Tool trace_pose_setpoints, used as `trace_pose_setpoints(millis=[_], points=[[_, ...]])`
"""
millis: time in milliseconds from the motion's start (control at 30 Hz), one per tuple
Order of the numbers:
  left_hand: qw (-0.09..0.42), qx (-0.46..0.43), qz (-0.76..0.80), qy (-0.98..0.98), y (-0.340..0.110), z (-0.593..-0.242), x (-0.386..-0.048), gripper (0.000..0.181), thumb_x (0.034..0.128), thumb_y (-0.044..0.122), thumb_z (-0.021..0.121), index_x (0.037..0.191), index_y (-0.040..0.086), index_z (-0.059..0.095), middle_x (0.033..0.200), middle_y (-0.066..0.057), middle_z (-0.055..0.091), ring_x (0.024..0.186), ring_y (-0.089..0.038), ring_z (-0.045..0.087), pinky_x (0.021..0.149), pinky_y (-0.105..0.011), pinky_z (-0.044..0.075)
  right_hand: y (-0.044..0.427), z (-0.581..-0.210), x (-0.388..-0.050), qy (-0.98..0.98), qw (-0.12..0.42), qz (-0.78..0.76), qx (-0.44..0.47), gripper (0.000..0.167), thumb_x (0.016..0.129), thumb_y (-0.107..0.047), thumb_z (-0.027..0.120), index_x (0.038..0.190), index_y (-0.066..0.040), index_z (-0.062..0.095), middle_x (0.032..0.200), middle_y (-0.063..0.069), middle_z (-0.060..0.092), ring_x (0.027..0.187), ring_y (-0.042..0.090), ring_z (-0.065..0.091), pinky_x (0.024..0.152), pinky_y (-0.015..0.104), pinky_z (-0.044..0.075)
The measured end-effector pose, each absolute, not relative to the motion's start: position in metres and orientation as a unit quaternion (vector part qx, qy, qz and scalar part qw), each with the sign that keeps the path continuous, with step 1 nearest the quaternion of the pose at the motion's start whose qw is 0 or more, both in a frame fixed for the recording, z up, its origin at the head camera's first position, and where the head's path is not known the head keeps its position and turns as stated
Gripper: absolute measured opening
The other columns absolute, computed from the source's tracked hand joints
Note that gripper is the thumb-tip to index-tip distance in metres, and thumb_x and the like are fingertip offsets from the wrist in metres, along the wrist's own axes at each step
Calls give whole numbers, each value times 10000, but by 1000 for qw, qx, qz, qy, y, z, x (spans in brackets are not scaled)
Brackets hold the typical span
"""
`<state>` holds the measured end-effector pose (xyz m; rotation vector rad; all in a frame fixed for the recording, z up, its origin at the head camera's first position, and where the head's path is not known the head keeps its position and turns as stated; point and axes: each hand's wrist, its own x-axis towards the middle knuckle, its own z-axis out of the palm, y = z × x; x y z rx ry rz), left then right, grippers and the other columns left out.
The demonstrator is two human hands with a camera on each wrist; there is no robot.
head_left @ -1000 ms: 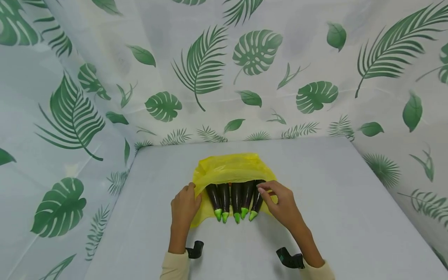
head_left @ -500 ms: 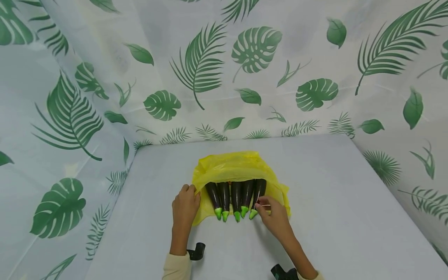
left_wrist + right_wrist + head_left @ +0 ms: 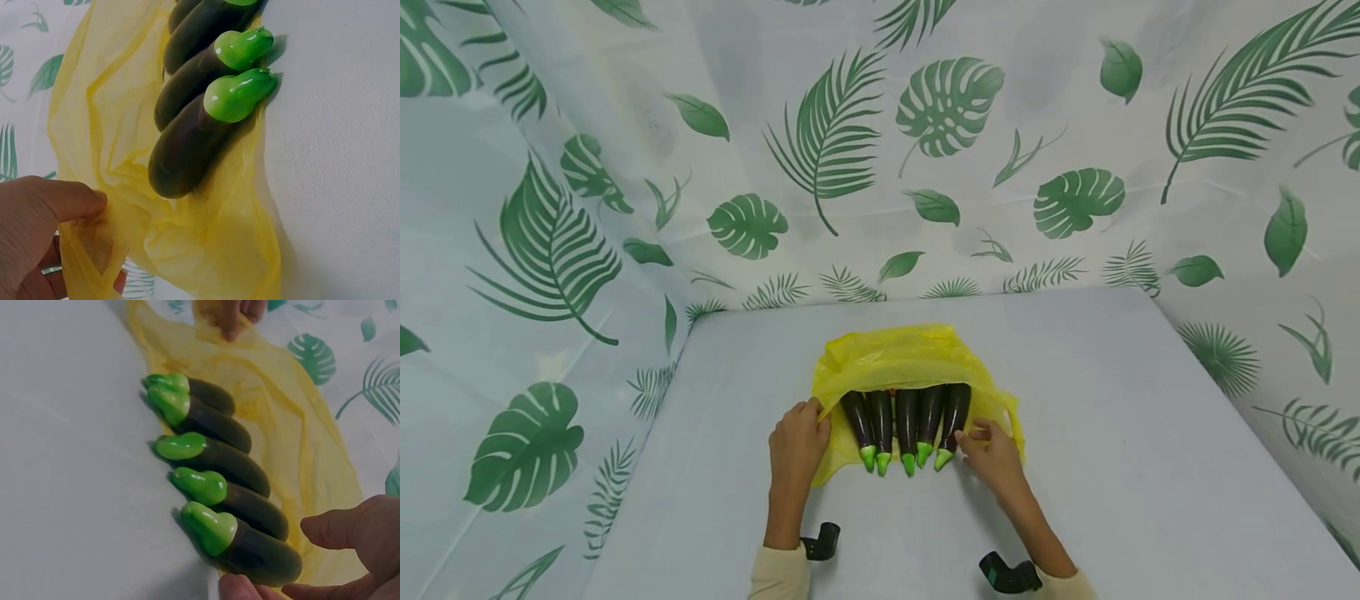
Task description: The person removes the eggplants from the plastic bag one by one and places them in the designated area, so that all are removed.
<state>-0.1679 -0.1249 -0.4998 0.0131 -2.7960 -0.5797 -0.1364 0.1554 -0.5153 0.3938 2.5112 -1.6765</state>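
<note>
A yellow plastic bag (image 3: 887,354) lies with its mouth toward the person. Several dark eggplants (image 3: 907,421) (image 3: 256,550) with green stem ends rest side by side in the mouth. My left hand (image 3: 797,442) (image 3: 37,231) pinches the bag's left edge between thumb and fingers. At the rightmost eggplant, my right hand (image 3: 994,458) (image 3: 356,550) has thumb and fingers spread apart; in the right wrist view the fingertips are at its lower side and the thumb stands off it. The far ends of the eggplants are under the bag in the head view.
The bag lies on a white table (image 3: 1112,417). Behind and beside it hang white sheets with green leaf prints (image 3: 951,108). A black device is strapped at each wrist, the left one (image 3: 826,542) and the right one (image 3: 1007,575).
My right hand has come down from the bag's upper right edge to beside the rightmost eggplant's lower part, and the bag's right side shows more. My left hand keeps its hold.
</note>
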Motion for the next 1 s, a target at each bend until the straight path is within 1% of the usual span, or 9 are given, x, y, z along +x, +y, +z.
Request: trace_pose_setpoints(millis=[133,267,400,600,733,867,1000], points=[[143,3,-202,-969,-126,-498,-167,96,873,168,702,882,78,667,731,-42,638,531,-137,486,464,-278,393,157,-516,-143,817,49,-558,138,568,944,-180,616,1369,131,405,1238,333,530,973,350,656,748,339,579],[146,0,-202,-968,-126,-498,-168,95,875,163,695,880,72,667,722,-39,633,523,-132,481,456,-276,386,157,-515,-148,820,55,-553,140,582,943,-189,614,1378,130,396,1246,333,525,1012,380,648,758,347,578],[144,-1,-206,-968,-125,-498,-168,91,877,162,691,889,73,674,724,-35,635,518,-122,468,454,-262,373,156,-516,-152,821,59,-550,142,601,937,-199,622,1384,131,392,1254,328,524,1044,381,635,763,342,576],[145,-4,-211,-967,-124,-498,-167,85,877,161,691,873,78,669,702,-28,621,507,-117,454,448,-251,360,154,-518,-157,827,52,-541,144,634,942,-217,618,1406,130,361,1279,335,519,1063,387,637,758,347,571],[147,-5,-209,-967,-124,-498,-167,85,882,162,686,862,82,665,691,-23,608,503,-119,448,447,-251,357,154,-522,-161,842,48,-517,143,650,940,-244,619,1408,125,361,1286,336,526,1087,404,621,799,389,556],[148,-6,-207,-967,-124,-498,-167,81,882,158,685,874,79,669,705,-32,623,502,-118,447,446,-249,357,154,-523,-164,855,51,-497,142,653,942,-266,610,1402,127,364,1286,338,535,1126,427,587,874,465,515],[147,-7,-205,-968,-124,-499,-167,77,882,152,683,887,77,668,713,-35,629,503,-117,441,446,-248,352,152,-523,-168,863,42,-484,139,654,935,-257,611,1389,148,370,1248,346,556,1098,433,589,875,492,502]])
